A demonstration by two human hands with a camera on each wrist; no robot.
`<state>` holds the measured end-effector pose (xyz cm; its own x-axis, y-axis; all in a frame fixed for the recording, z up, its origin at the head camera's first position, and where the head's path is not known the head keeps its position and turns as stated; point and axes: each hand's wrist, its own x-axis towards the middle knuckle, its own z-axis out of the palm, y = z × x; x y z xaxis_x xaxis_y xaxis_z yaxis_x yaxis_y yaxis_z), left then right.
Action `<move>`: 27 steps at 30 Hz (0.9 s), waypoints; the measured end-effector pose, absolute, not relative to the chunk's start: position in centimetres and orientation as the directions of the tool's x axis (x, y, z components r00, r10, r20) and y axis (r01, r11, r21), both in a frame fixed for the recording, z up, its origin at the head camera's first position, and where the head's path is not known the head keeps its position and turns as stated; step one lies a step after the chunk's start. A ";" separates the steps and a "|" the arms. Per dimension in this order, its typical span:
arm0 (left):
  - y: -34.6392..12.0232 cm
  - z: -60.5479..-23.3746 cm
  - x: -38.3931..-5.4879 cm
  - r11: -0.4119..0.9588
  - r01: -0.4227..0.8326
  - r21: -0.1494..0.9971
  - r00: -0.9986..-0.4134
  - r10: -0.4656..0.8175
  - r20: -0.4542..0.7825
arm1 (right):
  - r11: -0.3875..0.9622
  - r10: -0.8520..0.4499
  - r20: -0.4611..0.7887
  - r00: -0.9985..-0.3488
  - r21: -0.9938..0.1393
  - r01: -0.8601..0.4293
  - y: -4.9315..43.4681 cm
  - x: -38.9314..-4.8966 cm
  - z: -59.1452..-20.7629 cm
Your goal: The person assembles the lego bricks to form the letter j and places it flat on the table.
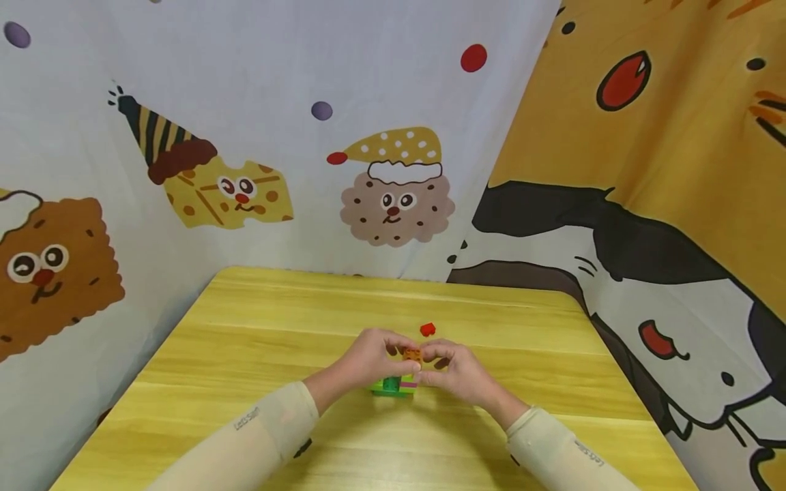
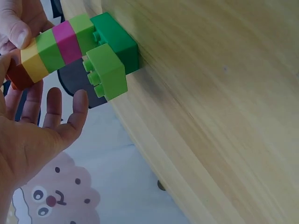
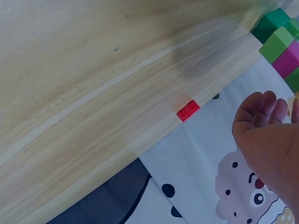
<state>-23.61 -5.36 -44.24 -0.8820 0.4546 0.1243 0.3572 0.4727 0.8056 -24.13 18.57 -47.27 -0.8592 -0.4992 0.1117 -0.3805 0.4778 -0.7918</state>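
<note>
A tower of toy building bricks stands on the table, its dark green brick at the bottom. Above that come a light green brick, a magenta brick, another light green one, a yellow brick and an orange brick on top. A separate light green brick with bare studs sits beside the tower on the dark green base. My left hand pinches the orange brick, its other fingers spread. From the opposite side, my right hand grips the tower's top with thumb and fingertips, partly hidden.
A small red brick lies on the wooden table beyond the hands. Behind the table's far edge hangs a printed cloth with cartoon figures.
</note>
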 end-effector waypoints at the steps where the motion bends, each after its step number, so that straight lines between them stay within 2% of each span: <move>1: -5.4 -44.3 -23.6 0.473 0.352 0.808 -0.884 0.450 0.122 | 0.477 -0.501 0.109 -0.858 -0.793 -0.379 18.5 -24.1 -47.3; 9: -6.2 -44.6 -23.3 0.487 0.352 0.799 -0.893 0.431 0.131 | 0.478 -0.499 0.100 -0.861 -0.797 -0.369 18.2 -23.9 -47.5; 20: -10.5 -45.6 -23.3 0.548 0.325 0.771 -0.921 0.370 0.125 | 0.478 -0.484 0.088 -0.871 -0.807 -0.347 17.9 -23.8 -47.4; 27: -12.2 -46.6 -23.2 0.583 0.341 0.737 -0.915 0.387 0.118 | 0.487 -0.466 0.086 -0.880 -0.806 -0.336 17.8 -23.8 -47.2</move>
<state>-23.18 -12.20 -46.62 -0.9146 0.3870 0.1176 0.3414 0.5829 0.7373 -23.76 17.77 -47.21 -0.8804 -0.4664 0.0857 -0.3365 0.4871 -0.8059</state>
